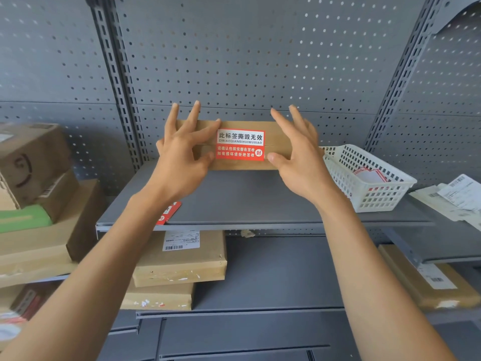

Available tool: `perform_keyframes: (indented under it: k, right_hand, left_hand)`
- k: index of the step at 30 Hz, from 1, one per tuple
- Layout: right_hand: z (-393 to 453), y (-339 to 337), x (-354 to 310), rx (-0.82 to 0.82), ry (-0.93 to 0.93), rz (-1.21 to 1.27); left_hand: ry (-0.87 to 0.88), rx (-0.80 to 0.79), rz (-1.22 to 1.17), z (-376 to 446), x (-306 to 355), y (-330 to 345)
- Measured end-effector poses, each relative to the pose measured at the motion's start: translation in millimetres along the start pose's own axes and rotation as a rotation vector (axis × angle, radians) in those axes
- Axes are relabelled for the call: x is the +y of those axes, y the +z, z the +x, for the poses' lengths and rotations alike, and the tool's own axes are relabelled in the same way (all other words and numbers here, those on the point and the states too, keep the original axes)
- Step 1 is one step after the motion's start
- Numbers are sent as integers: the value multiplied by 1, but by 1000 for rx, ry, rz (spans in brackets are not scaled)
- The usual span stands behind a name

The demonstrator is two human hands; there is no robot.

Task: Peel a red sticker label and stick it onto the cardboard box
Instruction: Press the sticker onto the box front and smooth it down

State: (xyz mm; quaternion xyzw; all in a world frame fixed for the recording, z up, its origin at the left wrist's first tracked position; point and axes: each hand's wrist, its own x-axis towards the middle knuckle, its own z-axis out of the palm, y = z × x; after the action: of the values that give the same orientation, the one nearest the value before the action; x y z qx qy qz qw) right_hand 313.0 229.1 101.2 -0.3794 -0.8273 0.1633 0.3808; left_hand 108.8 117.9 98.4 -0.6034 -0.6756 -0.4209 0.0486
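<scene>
A flat cardboard box (pixel 273 131) stands on edge at the back of the grey shelf (pixel 247 201), its face toward me. A red and white sticker label (pixel 240 145) lies flat on that face, across the box's seam. My left hand (pixel 179 155) rests against the box's left part, fingers spread, thumb and forefinger touching the label's left edge. My right hand (pixel 299 155) is at the box's right part, fingers spread, thumb tip by the label's lower right corner. A red label backing strip (pixel 169 212) lies near the shelf's front edge, partly under my left forearm.
A white plastic basket (pixel 369 178) with more red labels sits to the right on the shelf. Stacked cardboard parcels (pixel 36 183) fill the left shelf, and more parcels (pixel 179 259) lie on lower shelves. Papers (pixel 458 196) are at far right. Pegboard wall stands behind.
</scene>
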Motion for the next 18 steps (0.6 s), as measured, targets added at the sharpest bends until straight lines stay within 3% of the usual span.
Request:
perform_keyframes:
  k: [11,18]
  right_hand:
    - [-11,45,-25,283,90,-183]
    - [-11,44,-16,306,67,-150]
  left_hand:
    - [-126,338,-4,-5,15,41]
    - [-81,315,57,-3,9,45]
